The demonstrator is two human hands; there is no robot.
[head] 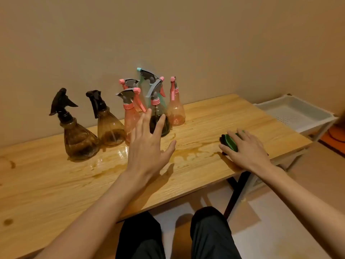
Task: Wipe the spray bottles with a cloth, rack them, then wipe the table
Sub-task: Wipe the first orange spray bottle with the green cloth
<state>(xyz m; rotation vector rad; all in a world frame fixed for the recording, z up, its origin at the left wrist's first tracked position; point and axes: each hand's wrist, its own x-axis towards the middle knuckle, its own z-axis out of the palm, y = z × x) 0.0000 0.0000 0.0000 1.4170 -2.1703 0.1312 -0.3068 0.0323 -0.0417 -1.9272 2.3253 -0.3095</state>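
Observation:
Several spray bottles stand at the back of the wooden table [56,184]: two brown ones [79,139] [110,128] on the left, and pink ones [176,109] plus a dark-filled bottle [165,126] in the middle. My left hand [147,146] hovers open, fingers spread, just in front of the dark-filled bottle, not touching it. My right hand [248,150] lies flat on a folded green and black cloth [228,141] near the table's right end. A brownish wet spill [188,152] glistens between my hands.
A white rack with a perforated tray [295,113] stands lower, beyond the table's right end. The beige wall runs close behind the bottles. My knees in dark trousers [205,230] sit below the table's front edge.

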